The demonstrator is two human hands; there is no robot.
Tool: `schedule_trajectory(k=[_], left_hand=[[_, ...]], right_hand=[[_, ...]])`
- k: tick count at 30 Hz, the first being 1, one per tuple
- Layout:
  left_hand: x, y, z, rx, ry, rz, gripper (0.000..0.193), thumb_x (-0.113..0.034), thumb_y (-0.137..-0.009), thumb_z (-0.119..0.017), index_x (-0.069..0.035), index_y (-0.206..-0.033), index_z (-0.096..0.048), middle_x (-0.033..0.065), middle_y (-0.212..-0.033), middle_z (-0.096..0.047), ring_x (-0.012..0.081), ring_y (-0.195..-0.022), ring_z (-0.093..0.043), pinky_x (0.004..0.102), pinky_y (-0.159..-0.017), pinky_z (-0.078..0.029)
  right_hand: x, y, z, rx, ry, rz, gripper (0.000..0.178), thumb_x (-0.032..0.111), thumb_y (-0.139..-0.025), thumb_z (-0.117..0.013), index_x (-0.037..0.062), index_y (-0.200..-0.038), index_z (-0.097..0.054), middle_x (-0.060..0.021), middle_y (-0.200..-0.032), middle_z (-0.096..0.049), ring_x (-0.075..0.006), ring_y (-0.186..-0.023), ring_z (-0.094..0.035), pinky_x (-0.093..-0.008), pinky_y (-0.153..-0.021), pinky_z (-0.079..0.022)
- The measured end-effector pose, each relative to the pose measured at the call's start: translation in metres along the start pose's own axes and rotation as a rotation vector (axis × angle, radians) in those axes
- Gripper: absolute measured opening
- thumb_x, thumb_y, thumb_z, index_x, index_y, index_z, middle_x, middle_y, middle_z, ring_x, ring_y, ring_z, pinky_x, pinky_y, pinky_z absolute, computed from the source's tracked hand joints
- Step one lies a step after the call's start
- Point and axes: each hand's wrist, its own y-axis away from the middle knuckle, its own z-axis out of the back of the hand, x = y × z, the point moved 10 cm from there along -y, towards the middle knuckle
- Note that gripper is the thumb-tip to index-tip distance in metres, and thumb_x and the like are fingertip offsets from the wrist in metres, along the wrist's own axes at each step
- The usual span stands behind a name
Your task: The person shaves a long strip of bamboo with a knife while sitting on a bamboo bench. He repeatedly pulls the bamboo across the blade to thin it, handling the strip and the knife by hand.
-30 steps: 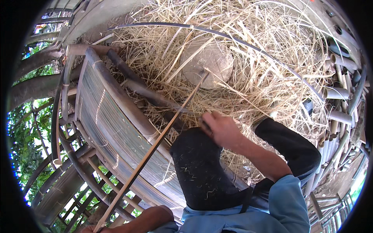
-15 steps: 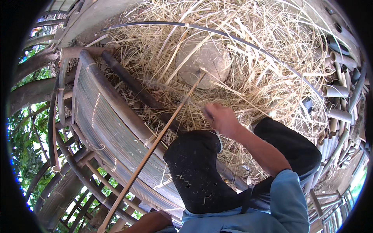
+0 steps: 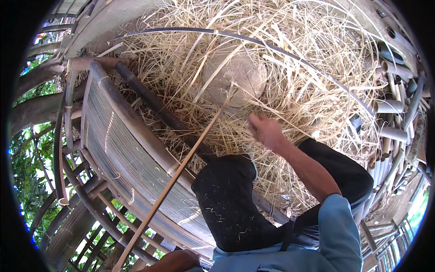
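A long, narrow bamboo strip (image 3: 181,167) runs slantwise from the lower left up to a round, flat-topped block (image 3: 247,72), where its tip meets the top. My right hand (image 3: 267,131) is beside the strip's far end, apart from it, above the shavings. Its fingers are curled closed; whatever they hold, if anything, is hidden. Of my left arm (image 3: 174,261) only a part shows at the lower edge, close to the strip's near end; the hand itself lies out of the picture.
Pale shavings (image 3: 290,109) cover the ground around the block. A long dark strip (image 3: 272,46) arches across them. On the left stands a slatted bamboo seat (image 3: 131,145) with a dark pole (image 3: 154,104) beside it. Cut bamboo tubes (image 3: 392,106) are stacked at the right.
My right hand has moved slightly to the right, away from the strip. The strip's tip still rests at the block, and the view has shifted a little.
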Motion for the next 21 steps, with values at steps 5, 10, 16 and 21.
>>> schedule_trajectory(k=[5, 10, 16, 21], left_hand=[[0.016, -0.003, -0.003, 0.086, 0.131, 0.17, 0.045, -0.041, -0.11, -0.033, -0.016, -0.072, -0.036, -0.0056, -0.066, -0.027, 0.0076, -0.054, -0.023, 0.0262, -0.046, -0.02], [0.022, -0.001, 0.004, -0.237, 0.505, 0.11, 0.037, -0.035, -0.104, -0.045, -0.015, -0.073, -0.043, -0.0054, -0.066, -0.028, 0.0087, -0.056, -0.027, 0.0264, -0.051, -0.023], [0.016, 0.009, -0.024, 0.155, 0.233, 0.157, 0.037, -0.035, -0.107, -0.041, -0.014, -0.077, -0.046, -0.0055, -0.065, -0.03, 0.0088, -0.052, -0.027, 0.0274, -0.046, -0.026], [-0.007, 0.013, -0.009, 0.008, 0.12, -0.014, 0.039, -0.037, -0.109, -0.039, -0.015, -0.076, -0.04, -0.0062, -0.063, -0.029, 0.0066, -0.048, -0.026, 0.0237, -0.045, -0.024]], right_hand=[[-0.092, 0.0, 0.001, -0.028, -0.006, -0.358, 0.021, 0.021, -0.095, -0.058, 0.0078, -0.11, -0.05, -0.0259, -0.077, -0.064, -0.0485, -0.069, -0.064, -0.0557, -0.064, -0.051], [-0.061, 0.001, 0.013, -0.018, -0.061, -0.338, 0.026, 0.02, -0.095, -0.059, 0.0052, -0.112, -0.048, -0.027, -0.072, -0.063, -0.0478, -0.071, -0.064, -0.0578, -0.063, -0.05], [0.051, 0.004, 0.028, -0.05, -0.094, -0.127, 0.022, 0.022, -0.098, -0.059, 0.0074, -0.11, -0.049, -0.021, -0.08, -0.064, -0.04, -0.064, -0.066, -0.0506, -0.055, -0.055], [0.109, 0.01, 0.043, -0.007, -0.132, 0.099, 0.02, 0.021, -0.098, -0.058, 0.008, -0.108, -0.047, -0.0203, -0.079, -0.062, -0.0393, -0.063, -0.064, -0.0496, -0.056, -0.054]])
